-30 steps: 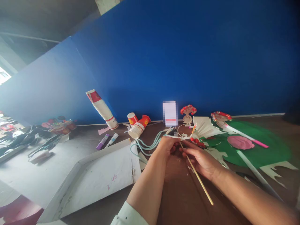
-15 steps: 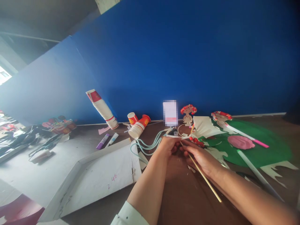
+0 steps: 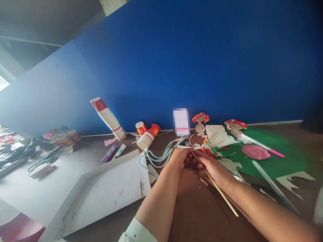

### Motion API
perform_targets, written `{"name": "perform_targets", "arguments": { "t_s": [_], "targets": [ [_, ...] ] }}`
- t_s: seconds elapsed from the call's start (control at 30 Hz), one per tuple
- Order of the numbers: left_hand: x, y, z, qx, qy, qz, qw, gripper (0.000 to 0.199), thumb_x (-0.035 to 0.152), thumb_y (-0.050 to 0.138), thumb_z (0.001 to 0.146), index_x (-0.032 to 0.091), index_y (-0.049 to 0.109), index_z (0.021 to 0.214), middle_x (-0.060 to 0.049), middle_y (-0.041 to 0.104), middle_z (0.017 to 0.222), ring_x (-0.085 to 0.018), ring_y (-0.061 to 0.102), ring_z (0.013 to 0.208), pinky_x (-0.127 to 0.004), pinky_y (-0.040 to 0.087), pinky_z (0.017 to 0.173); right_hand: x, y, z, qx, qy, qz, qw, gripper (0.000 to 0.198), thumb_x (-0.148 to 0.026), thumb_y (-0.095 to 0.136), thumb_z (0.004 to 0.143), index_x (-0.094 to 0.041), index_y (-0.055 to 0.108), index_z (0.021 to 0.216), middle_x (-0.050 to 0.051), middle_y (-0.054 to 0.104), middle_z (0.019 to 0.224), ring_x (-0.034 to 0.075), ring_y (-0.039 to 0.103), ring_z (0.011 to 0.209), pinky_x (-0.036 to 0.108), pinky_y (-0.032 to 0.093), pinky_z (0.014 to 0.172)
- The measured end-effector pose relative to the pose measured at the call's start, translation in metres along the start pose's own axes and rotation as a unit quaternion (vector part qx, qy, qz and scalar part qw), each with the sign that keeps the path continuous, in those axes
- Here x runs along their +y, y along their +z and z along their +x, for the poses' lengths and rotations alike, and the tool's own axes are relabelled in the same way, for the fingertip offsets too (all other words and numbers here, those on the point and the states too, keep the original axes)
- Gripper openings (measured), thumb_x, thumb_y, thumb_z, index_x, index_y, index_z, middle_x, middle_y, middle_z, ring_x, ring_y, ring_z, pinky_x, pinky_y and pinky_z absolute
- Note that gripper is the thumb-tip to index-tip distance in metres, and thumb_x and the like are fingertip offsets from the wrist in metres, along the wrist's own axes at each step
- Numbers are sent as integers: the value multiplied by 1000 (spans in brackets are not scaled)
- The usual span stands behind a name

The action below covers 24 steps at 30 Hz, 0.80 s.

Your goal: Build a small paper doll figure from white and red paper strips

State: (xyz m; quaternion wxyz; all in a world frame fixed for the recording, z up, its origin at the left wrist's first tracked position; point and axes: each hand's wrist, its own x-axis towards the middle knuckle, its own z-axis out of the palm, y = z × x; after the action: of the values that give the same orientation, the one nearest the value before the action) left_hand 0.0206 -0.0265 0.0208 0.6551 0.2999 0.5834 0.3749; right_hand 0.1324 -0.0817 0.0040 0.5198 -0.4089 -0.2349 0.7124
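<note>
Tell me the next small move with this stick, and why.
Probably press the stick tip against the paper cutout: both hands, left hand and right hand, already pinch where the tip meets it, and the rest trails loose over the table.

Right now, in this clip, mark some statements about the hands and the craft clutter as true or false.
1. The right hand holds a thin wooden stick. True.
2. The stacked paper cups stand upright. False: they lean against the blue wall.
3. A pink paper shape lies on the green paper sheet. True.
4. The left hand rests on the white cardboard tray. False: it is at the stick's tip, meeting the right hand.
</note>
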Motion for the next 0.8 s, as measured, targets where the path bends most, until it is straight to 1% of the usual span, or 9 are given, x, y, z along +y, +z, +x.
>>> {"name": "perform_targets", "arguments": {
  "t_s": [0.13, 0.33, 0.47, 0.57, 0.67, 0.73, 0.8],
  "targets": [
    [1, 3, -3, 6, -13, -5, 1000, 21, 17, 66, 86, 12, 57, 67, 3, 49, 49, -4, 43, 40, -13, 26, 40, -4, 4, -5, 8, 10, 27, 1000, 28, -3, 58, 76, -16, 73, 95, -2, 57, 64, 2, 38, 42, 8, 23, 33],
    [4, 1, -5, -4, -20, -19, 1000, 25, 19, 71, 84, 11, 56, 65, 3, 50, 51, -3, 42, 39, -13, 25, 39, -6, 4, -6, 18, 3, 25, 1000, 31, -3, 58, 76, -15, 73, 100, -2, 55, 64, 2, 36, 43, 8, 22, 35],
    [6, -4, -4, -27, -23, -28, 999, 28, 27, 67, 90, 10, 59, 70, 2, 54, 56, -2, 43, 40, -13, 26, 39, -4, 2, -4, 14, 2, 19, 1000, 28, -5, 61, 75, -16, 72, 98, -2, 56, 65, 3, 36, 44, 9, 24, 36],
    [7, -6, -4, -30, -28, -28, 999, 32, 33, 65, 93, 10, 59, 71, 1, 55, 58, -1, 42, 40, -12, 28, 40, -4, 1, -4, 16, -2, 15, 1000, 25, -6, 62, 74, -17, 72, 94, -2, 56, 65, 3, 35, 44, 10, 23, 36],
    [8, -6, -4, -38, -26, -36, 998, 29, 30, 66, 92, 10, 60, 72, 2, 54, 59, 0, 43, 42, -11, 29, 41, -6, 0, -4, 7, -9, 10, 1000, 22, -7, 64, 73, -16, 73, 90, -2, 56, 65, 3, 34, 44, 10, 23, 36],
    [8, -7, -3, -46, -24, -50, 997, 26, 27, 67, 92, 10, 61, 73, 2, 53, 58, -1, 43, 43, -11, 28, 40, -7, -1, -4, -1, -15, 8, 1000, 23, -9, 65, 72, -17, 74, 91, -2, 56, 66, 3, 35, 45, 10, 23, 36],
    [7, -7, -3, -53, -25, -65, 996, 23, 26, 66, 92, 10, 63, 75, 1, 55, 60, -1, 43, 43, -11, 28, 40, -8, -3, -4, -7, -20, 6, 1000, 25, -10, 67, 71, -17, 75, 94, -2, 57, 67, 3, 36, 46, 10, 23, 37]
  ]
}}
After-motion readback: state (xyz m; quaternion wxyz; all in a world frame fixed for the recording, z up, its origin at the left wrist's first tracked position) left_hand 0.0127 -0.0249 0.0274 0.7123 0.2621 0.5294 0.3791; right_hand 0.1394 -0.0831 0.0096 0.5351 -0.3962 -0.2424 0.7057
